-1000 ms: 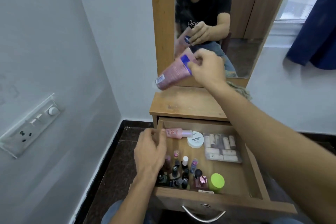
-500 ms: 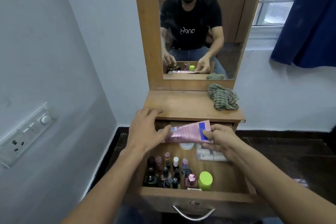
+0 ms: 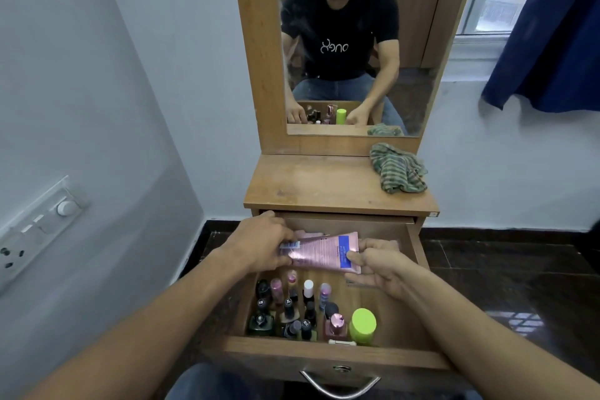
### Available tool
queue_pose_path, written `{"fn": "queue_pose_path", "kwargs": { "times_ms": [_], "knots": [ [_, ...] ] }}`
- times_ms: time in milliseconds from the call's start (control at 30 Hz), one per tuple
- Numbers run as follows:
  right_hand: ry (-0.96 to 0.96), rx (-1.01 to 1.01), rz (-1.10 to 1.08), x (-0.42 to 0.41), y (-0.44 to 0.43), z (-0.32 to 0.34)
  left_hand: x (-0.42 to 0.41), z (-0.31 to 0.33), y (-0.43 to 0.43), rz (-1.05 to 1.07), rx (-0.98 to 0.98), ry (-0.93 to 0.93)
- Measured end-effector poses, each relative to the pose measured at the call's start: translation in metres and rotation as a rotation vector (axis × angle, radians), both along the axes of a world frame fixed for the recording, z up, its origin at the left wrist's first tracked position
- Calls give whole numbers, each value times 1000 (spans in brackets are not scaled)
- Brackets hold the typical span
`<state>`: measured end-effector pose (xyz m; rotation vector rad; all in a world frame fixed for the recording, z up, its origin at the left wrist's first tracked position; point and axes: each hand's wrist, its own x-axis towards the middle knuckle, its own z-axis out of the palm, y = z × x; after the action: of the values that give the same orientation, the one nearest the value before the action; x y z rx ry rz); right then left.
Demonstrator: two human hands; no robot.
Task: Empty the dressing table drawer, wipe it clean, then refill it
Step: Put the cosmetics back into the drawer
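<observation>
We hold the pink tube [image 3: 319,253] over the drawer [image 3: 292,352]. Left hand [image 3: 259,245] grips its 9 o'clock end, right hand [image 3: 381,265] pinches 3 o'clock.

The tube [image 3: 321,253], left hand [image 3: 259,247] and right hand [image 3: 373,265] cover the rear of the drawer [image 3: 292,349]; contents beneath are hidden. A clear box [image 3: 355,284] shows one edge only. Print on the tube and bottles [image 3: 292,308] is too small to read. The switch panel [image 3: 32,237] is cut off at the left edge.
</observation>
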<state>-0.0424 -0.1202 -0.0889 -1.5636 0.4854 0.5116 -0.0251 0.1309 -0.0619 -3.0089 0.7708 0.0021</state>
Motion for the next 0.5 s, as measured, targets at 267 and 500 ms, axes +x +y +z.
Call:
{"fn": "queue_pose_path", "kwargs": {
  "times_ms": [267,500],
  "knots": [
    [-21,-39,8,4,-1,-12,6,-6,7,-46,56,8],
    [-259,-562,201,6,-11,-18,5,-13,11,-59,35,-1]
  ]
}}
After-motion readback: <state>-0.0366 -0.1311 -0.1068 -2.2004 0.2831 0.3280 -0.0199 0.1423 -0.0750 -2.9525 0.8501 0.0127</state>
